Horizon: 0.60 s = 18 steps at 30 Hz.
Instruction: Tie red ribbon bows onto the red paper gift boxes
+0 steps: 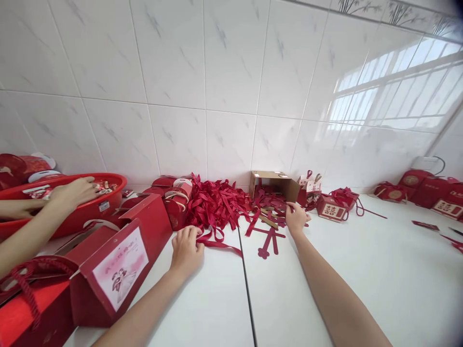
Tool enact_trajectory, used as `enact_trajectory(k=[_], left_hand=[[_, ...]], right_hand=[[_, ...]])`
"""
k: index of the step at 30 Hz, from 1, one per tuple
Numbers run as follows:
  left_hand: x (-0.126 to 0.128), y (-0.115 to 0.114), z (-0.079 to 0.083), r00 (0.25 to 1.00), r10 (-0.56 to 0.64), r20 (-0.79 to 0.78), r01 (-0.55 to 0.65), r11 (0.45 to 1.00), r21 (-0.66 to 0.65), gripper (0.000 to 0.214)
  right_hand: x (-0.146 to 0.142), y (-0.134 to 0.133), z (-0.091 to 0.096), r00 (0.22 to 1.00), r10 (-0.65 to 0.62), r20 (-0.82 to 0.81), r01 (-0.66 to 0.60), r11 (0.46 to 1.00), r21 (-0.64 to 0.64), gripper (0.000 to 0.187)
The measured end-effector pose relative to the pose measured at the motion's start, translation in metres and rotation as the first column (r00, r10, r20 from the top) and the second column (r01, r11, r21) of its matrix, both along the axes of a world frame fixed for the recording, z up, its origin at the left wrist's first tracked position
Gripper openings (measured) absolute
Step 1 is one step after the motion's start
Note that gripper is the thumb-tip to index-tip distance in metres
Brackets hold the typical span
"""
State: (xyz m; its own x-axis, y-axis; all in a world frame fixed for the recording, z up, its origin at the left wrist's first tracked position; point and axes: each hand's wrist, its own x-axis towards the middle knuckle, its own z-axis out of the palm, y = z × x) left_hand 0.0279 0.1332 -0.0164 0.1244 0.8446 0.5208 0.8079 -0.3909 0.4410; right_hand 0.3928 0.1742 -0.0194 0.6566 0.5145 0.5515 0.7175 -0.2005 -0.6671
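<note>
My left hand (186, 249) rests on the white table with fingers curled over the end of a loose red ribbon (220, 244) that trails from a big pile of red ribbons (213, 202). My right hand (296, 218) reaches farther out, fingers bent down onto red paper cut-outs (269, 239) and small flat pieces lying in front of an open cardboard box (273, 184) tipped on its side. What the right fingers hold is hidden.
A large red gift box (119, 262) stands open at the left. Another person's hands (72, 192) reach into a red basin (90, 205) of sweets. Small red boxes (331, 207) and more gift boxes (430, 193) line the tiled wall.
</note>
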Motion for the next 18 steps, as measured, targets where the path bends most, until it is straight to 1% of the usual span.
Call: enact_trajectory(k=[3, 4, 6, 8, 9, 11, 13, 15, 16, 17, 18], left_hand=[[0.002, -0.008, 0.004, 0.993, -0.028, 0.113, 0.031, 0.999, -0.022, 0.015], [0.005, -0.010, 0.007, 0.987, -0.039, 0.155, 0.044, 0.998, -0.033, 0.013], [0.011, -0.012, 0.020, 0.969, -0.061, 0.240, 0.077, 0.995, -0.059, 0.011], [0.020, -0.013, 0.043, 0.939, -0.106, 0.327, 0.143, 0.985, -0.091, 0.014], [0.025, -0.013, 0.058, 0.917, -0.151, 0.369, 0.204, 0.973, -0.110, 0.018], [0.034, -0.016, 0.093, 0.852, -0.258, 0.455, 0.359, 0.921, -0.152, 0.035], [0.041, -0.023, 0.127, 0.785, -0.335, 0.521, 0.481, 0.860, -0.171, 0.050], [0.043, -0.034, 0.156, 0.717, -0.374, 0.588, 0.550, 0.822, -0.148, 0.051], [0.043, -0.039, 0.166, 0.645, -0.381, 0.663, 0.596, 0.794, -0.124, 0.046], [0.042, -0.044, 0.174, 0.612, -0.384, 0.692, 0.616, 0.780, -0.112, 0.041], [0.040, -0.049, 0.180, 0.597, -0.385, 0.704, 0.628, 0.770, -0.111, 0.037]], right_hand=[[-0.017, -0.005, 0.030, 0.994, 0.111, 0.010, -0.111, 0.982, 0.150, 0.024], [-0.025, -0.007, 0.042, 0.986, 0.166, 0.029, -0.168, 0.964, 0.208, 0.023], [-0.044, -0.014, 0.066, 0.956, 0.282, 0.083, -0.294, 0.901, 0.320, 0.023], [-0.066, -0.026, 0.089, 0.913, 0.381, 0.147, -0.407, 0.815, 0.414, 0.022], [-0.076, -0.033, 0.100, 0.891, 0.418, 0.179, -0.452, 0.768, 0.453, 0.021], [-0.096, -0.050, 0.118, 0.853, 0.464, 0.239, -0.517, 0.683, 0.516, 0.018], [-0.111, -0.066, 0.134, 0.831, 0.475, 0.288, -0.548, 0.614, 0.568, 0.013], [-0.121, -0.081, 0.145, 0.820, 0.454, 0.349, -0.565, 0.540, 0.624, 0.009], [-0.125, -0.087, 0.149, 0.818, 0.434, 0.377, -0.568, 0.506, 0.650, 0.009], [-0.128, -0.093, 0.152, 0.818, 0.412, 0.402, -0.569, 0.472, 0.673, 0.012], [-0.130, -0.097, 0.154, 0.818, 0.392, 0.421, -0.569, 0.441, 0.694, 0.017]])
